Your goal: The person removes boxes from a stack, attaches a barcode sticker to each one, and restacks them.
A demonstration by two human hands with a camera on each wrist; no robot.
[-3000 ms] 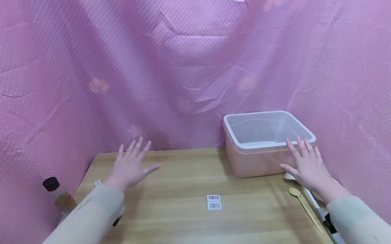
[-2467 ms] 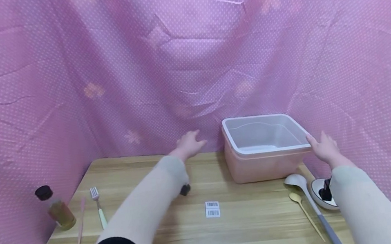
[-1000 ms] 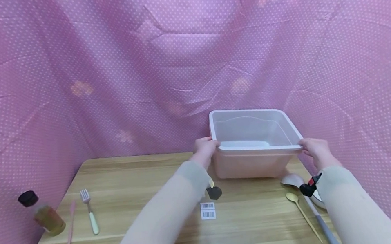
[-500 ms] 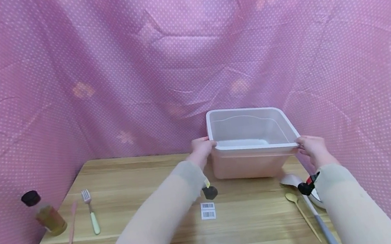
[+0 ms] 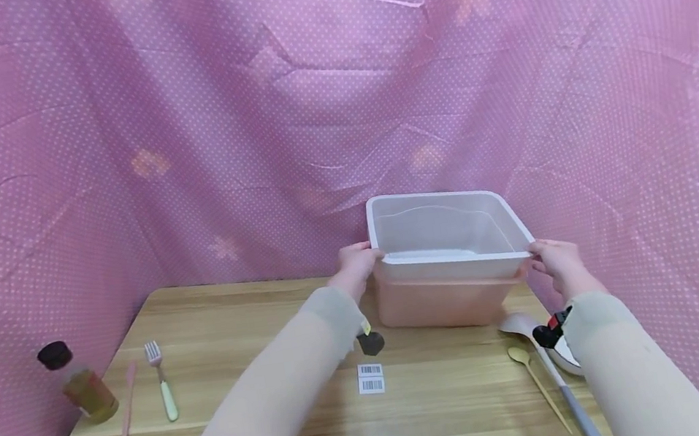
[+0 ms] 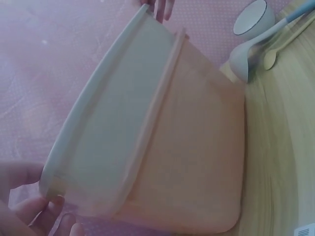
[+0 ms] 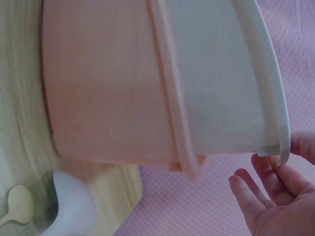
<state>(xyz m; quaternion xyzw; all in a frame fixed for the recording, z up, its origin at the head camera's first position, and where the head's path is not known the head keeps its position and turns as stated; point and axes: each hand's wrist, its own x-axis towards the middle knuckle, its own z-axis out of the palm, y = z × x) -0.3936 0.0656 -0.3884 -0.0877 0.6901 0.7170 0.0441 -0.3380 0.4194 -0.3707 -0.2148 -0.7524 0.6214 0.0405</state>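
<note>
Head view shows your left hand (image 5: pixel 354 265) gripping the near left corner of the translucent white rectangular plastic tub (image 5: pixel 446 235), fingers curled over its rim, while your right hand (image 5: pixel 554 264) pinches the near right corner. The tub sits inside a pink plastic basin (image 5: pixel 440 302) at the far right of the wooden table (image 5: pixel 268 405), against the pink dotted curtain (image 5: pixel 243 114).
</note>
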